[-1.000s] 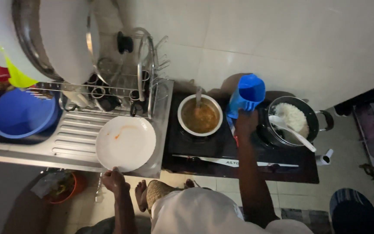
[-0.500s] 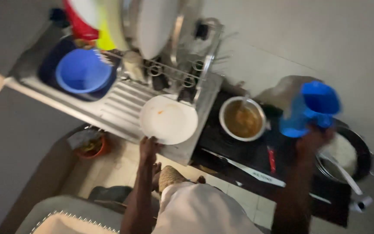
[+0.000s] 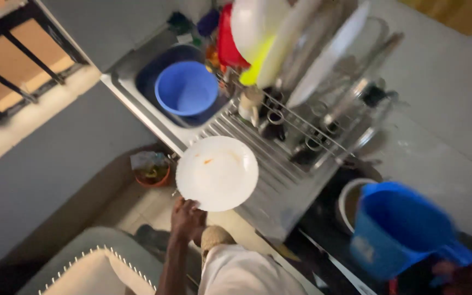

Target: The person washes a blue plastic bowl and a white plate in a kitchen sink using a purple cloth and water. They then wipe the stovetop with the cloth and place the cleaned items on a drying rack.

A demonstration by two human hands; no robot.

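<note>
Head view: left hand pinches near rim of white plate over the drainboard, right hand, blurred, closed around blue jug above the stove; best keep the plate level, jug upright, grips firm.

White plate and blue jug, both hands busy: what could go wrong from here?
1. The left hand pinches the white plate only at its near rim, and the plate overhangs the drainboard edge; it could tip or slide off.
2. The right hand carries the blue jug right above the pot on the stove; a knock or spill seems possible.
</note>
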